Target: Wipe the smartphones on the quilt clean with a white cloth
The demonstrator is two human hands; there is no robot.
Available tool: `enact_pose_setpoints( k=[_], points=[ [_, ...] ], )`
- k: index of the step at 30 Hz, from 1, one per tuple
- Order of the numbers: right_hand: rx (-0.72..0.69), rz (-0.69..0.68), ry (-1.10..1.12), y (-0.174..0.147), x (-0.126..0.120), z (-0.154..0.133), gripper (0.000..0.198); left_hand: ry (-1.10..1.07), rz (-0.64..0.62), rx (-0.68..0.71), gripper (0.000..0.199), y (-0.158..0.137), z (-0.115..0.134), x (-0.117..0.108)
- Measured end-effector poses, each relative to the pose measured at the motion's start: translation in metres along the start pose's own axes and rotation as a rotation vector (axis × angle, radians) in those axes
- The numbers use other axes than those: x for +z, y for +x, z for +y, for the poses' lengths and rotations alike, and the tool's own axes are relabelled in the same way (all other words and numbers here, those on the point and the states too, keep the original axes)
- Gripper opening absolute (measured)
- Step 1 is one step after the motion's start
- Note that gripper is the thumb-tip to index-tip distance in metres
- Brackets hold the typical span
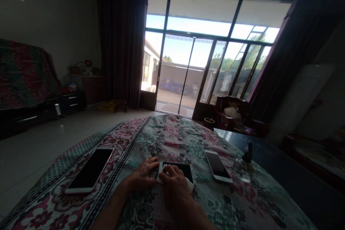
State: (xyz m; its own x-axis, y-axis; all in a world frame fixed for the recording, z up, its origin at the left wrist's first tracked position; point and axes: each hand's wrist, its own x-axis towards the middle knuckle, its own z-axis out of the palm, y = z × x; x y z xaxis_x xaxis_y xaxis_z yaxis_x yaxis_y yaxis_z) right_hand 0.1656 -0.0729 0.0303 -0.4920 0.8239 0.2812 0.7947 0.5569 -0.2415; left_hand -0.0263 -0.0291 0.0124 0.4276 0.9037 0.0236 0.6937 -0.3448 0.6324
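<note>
The person's right hand point(175, 183) covers part of a white-framed smartphone point(186, 168) lying crosswise on the floral cloth point(145, 208). A second smartphone point(91, 170) lies to the left, a third smartphone point(219, 166) to the right, near a clear bottle with a black top point(247, 152). The right fingers curl over a soft white wad point(190, 185) against the dark glass; the left hand point(142, 175), palm down, grips nothing, fingers loosely extended beside the phone's left end. Pink, green and black blooms pattern the fabric.

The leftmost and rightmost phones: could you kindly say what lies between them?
In the head view: the left hand, right hand, a white wad and a third phone.
</note>
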Motion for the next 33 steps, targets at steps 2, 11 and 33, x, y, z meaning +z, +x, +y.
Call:
enact_pose_setpoints(
  k=[2, 11, 33],
  points=[
    [0.003, -0.001, -0.003, -0.005, 0.001, 0.001, 0.012, 0.006, -0.002, -0.009, 0.074, 0.0, 0.004, -0.001],
    [0.022, 0.033, 0.042, -0.008, 0.006, 0.005, 0.007, 0.07, 0.021, -0.026, 0.083, 0.003, -0.002, 0.008],
    [0.135, 0.079, -0.024, -0.043, -0.022, 0.041, 0.024, 0.175, 0.132, -0.072, 0.082, 0.005, 0.008, 0.019]
  ],
)
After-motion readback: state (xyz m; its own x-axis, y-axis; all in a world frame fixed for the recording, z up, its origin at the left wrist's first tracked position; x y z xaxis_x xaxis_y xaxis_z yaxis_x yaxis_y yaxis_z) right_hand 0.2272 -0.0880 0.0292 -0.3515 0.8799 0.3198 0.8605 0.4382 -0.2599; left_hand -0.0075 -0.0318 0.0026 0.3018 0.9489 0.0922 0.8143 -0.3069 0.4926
